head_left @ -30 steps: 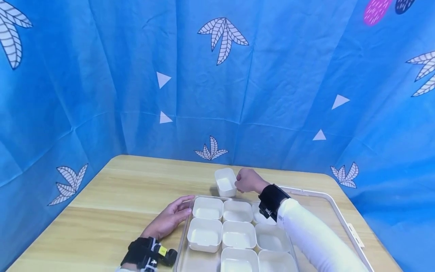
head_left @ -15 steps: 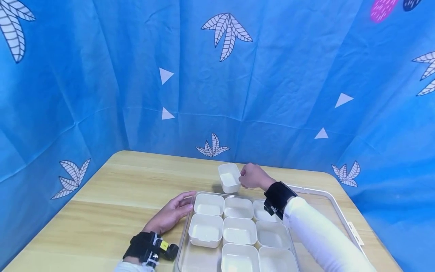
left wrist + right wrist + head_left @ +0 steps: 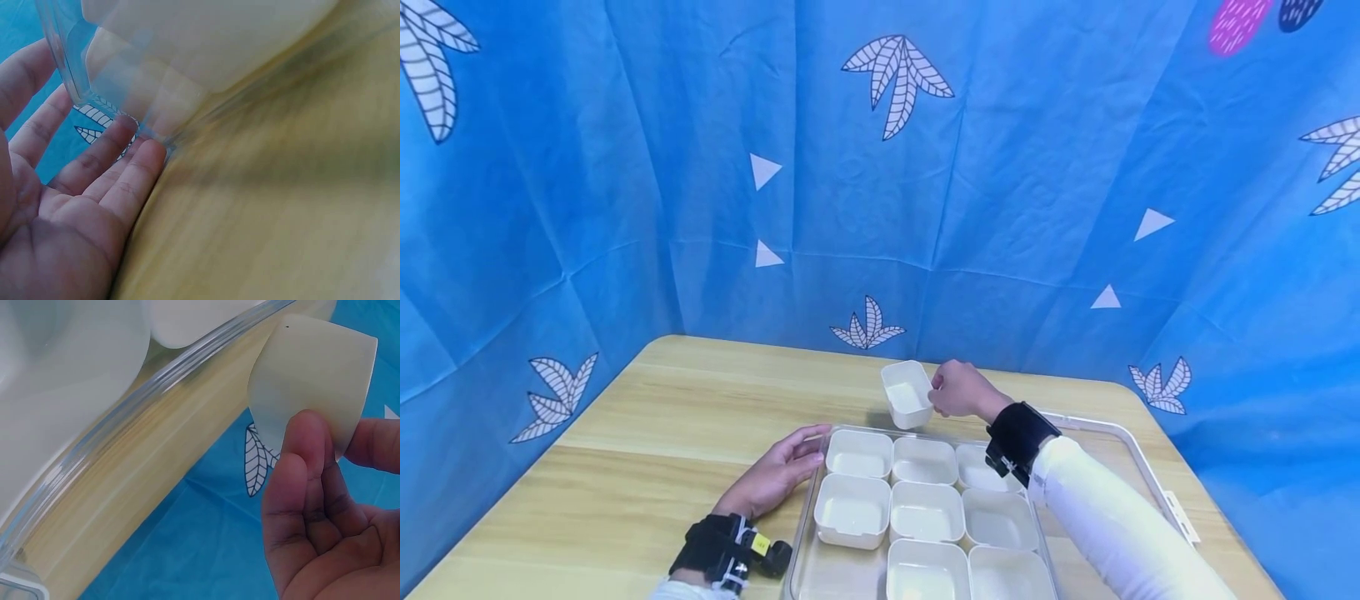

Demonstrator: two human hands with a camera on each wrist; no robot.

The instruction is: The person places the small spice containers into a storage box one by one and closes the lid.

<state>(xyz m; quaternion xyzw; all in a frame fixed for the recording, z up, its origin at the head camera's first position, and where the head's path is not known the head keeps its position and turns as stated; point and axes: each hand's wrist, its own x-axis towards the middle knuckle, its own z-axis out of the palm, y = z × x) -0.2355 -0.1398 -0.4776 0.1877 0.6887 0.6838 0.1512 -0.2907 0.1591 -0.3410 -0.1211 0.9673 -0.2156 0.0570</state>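
Note:
In the head view my right hand point(image 3: 964, 390) pinches a small white square container point(image 3: 907, 393) by its right side, just beyond the far edge of a clear box point(image 3: 805, 523). The right wrist view shows that container point(image 3: 315, 369) between thumb and fingers, its mouth turned away. My left hand point(image 3: 777, 472) touches the box's far left corner. In the left wrist view the left hand point(image 3: 81, 206) has extended fingers against the clear wall, curled round nothing. Several matching white containers point(image 3: 927, 510) stand in rows inside the box; its bare bottom point(image 3: 846, 575) shows at the front left.
A clear panel with a white rim point(image 3: 1138, 454) and a side clasp point(image 3: 1182, 517) lies right of the box, partly behind the right sleeve point(image 3: 1112, 517). Wooden tabletop point(image 3: 625, 475) spreads to the left. A blue patterned curtain point(image 3: 887, 208) hangs behind the table.
My right hand, with the container, has shifted slightly right and upward in the head view. The left hand stays at the box corner. The head camera has moved a little.

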